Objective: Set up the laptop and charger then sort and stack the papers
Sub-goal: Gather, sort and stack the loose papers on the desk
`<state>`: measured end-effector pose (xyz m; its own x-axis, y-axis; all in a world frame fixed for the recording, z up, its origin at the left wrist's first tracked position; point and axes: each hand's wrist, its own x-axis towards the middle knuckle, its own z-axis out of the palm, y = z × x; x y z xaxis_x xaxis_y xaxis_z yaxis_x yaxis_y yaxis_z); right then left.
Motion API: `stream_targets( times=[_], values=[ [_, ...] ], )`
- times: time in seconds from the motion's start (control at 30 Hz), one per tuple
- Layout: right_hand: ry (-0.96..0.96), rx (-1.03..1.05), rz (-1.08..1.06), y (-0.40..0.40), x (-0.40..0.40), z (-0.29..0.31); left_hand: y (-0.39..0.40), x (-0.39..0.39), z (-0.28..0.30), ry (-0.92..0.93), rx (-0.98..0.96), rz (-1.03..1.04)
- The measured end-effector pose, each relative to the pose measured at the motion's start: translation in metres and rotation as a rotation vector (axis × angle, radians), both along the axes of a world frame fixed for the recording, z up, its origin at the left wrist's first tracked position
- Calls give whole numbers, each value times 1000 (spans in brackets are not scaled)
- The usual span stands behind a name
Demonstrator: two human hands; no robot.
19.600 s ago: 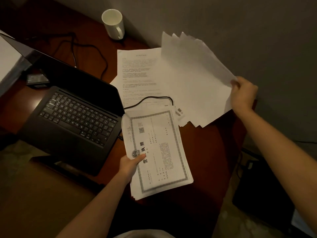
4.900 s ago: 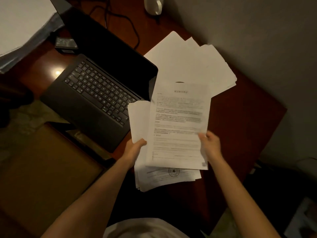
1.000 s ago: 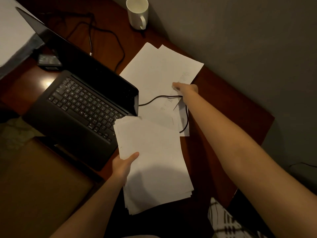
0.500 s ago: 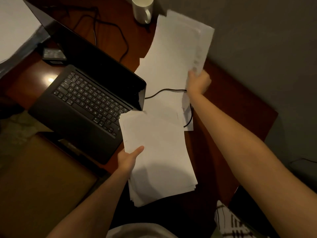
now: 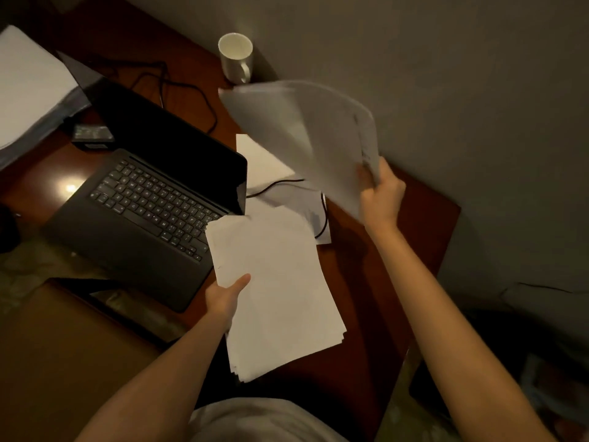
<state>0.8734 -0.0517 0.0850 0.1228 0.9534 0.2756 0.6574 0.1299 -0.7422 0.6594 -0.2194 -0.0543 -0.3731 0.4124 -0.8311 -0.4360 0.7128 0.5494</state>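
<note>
The right hand [image 5: 381, 194], which a second ago lay flat on the sheets at mid-frame, now grips a blurred sheaf [image 5: 306, 135] lifted clear of the desk [image 5: 424, 218], upper right of centre. Fewer sheets lie under the cable [image 5: 322, 218] than before. The stack [image 5: 277, 291] in the left hand [image 5: 224, 299], once print-side up, now shows blank backs.

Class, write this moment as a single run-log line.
left hand: holds paper stack | right hand: lifts loose sheets | laptop: open | cable: across desk papers
</note>
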Motion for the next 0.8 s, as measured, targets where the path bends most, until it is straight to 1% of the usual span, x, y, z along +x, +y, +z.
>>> stream_targets(
  times=[0.13,0.23,0.33,0.4,0.53,0.67,0.7,0.73,0.8],
  values=[
    [-43,-140,98,-32,15,15,-3,-1,4,-3,13,-28],
    [40,-243,160,-51,18,32,-5,-1,5,2,23,-42],
    [127,-406,129,-61,19,35,-5,0,9,-4,34,-37],
    [138,-530,102,-62,22,25,-8,0,10,-21,46,-50],
    [13,-766,62,-69,32,-4,-12,-5,7,-54,38,-55],
    [68,-878,30,-83,29,-30,-10,-8,3,-167,40,63],
    [52,-899,33,-85,26,-37,-9,-8,1,-178,45,91],
    [33,-915,36,-86,21,-46,-9,-7,2,-169,47,107],
    [13,-914,19,-86,11,-59,-10,-6,1,-89,38,76]
  ],
)
